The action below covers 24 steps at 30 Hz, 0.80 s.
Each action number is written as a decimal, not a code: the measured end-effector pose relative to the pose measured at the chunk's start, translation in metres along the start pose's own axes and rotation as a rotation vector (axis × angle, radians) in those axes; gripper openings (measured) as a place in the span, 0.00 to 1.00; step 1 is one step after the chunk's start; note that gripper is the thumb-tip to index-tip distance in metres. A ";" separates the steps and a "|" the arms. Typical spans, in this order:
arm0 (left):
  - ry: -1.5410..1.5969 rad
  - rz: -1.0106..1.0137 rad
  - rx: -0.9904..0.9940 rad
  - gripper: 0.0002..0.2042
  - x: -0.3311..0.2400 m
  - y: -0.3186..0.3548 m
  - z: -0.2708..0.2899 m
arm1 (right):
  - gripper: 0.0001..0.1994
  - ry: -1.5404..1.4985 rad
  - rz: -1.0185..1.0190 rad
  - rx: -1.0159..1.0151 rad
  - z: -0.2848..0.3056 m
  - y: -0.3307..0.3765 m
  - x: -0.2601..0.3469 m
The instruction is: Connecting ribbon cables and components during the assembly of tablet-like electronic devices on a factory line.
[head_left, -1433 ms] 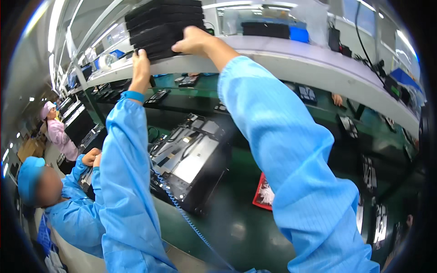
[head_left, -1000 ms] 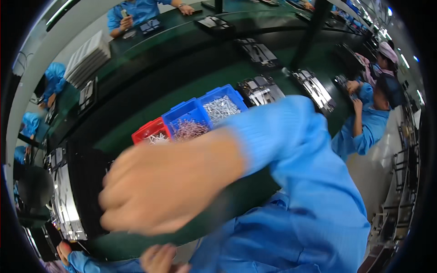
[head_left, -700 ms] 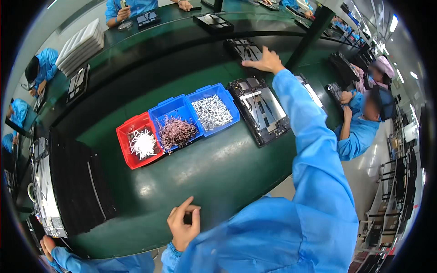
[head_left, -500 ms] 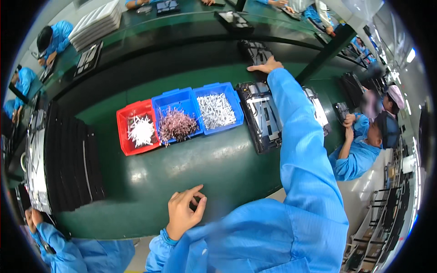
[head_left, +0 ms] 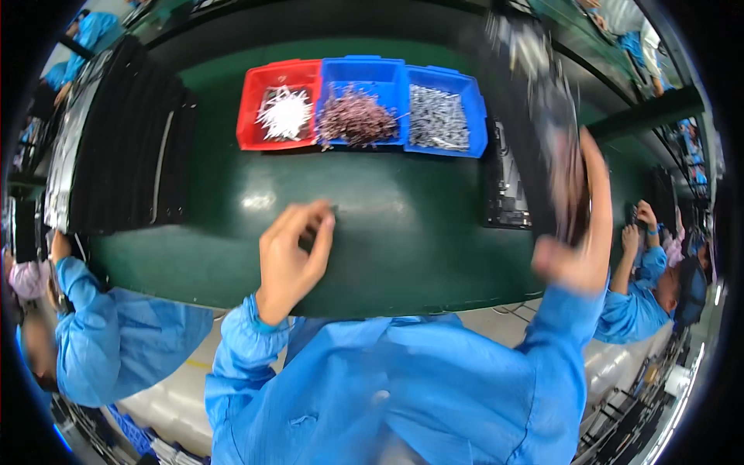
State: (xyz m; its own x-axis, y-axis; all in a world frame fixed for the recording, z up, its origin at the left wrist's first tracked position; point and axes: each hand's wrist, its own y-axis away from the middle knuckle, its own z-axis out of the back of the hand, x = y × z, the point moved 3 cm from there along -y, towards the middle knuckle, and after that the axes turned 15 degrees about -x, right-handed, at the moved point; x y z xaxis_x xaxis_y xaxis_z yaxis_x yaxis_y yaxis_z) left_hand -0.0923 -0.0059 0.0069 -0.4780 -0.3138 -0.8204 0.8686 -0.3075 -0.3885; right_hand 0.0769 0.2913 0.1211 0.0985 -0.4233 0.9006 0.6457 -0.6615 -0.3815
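Observation:
My right hand (head_left: 590, 249), blurred by motion, grips a black flat electronic device housing (head_left: 535, 116) by its near right part. The housing is raised and tilted above the right of the table, its inner parts smeared. Below it, partly covered, lies another black device housing (head_left: 508, 182) with silvery parts. My left hand (head_left: 288, 260) hovers over the table's front middle, thumb and forefinger tips nearly together; a tiny dark spot shows at them, too small to name. Beyond it stand a red bin (head_left: 246, 116) of white strips, a blue bin (head_left: 364, 71) of pinkish-brown wired parts and a blue bin (head_left: 478, 128) of small grey-white pieces.
A tall stack of black housings (head_left: 128, 147) stands at the left of the green table (head_left: 372, 263). A dark green post (head_left: 647, 112) rises at the right. Co-workers in blue sit at the left (head_left: 124, 341) and right (head_left: 635, 310).
My right hand has come back from the far right with a black housing now lifted in it. My left thumb and fingertips have drawn closer. The view has shifted, so the bins appear higher.

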 end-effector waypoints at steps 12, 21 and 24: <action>-0.180 -0.602 -0.312 0.14 0.013 -0.072 -0.053 | 0.62 0.973 0.040 0.006 -0.061 0.192 -0.033; -0.198 -0.621 -0.223 0.12 0.000 -0.078 -0.063 | 0.54 0.802 0.058 -0.004 -0.056 0.170 -0.032; -0.203 -0.626 -0.211 0.10 -0.001 -0.082 -0.066 | 0.46 0.699 0.010 -0.026 -0.036 0.149 -0.057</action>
State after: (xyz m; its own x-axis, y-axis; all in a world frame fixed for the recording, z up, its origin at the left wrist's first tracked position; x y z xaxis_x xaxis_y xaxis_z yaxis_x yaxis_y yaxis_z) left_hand -0.1546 0.0792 0.0122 -0.8949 -0.3027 -0.3279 0.4180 -0.3109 -0.8536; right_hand 0.1399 0.1948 0.0052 -0.4114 -0.7230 0.5550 0.6281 -0.6661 -0.4021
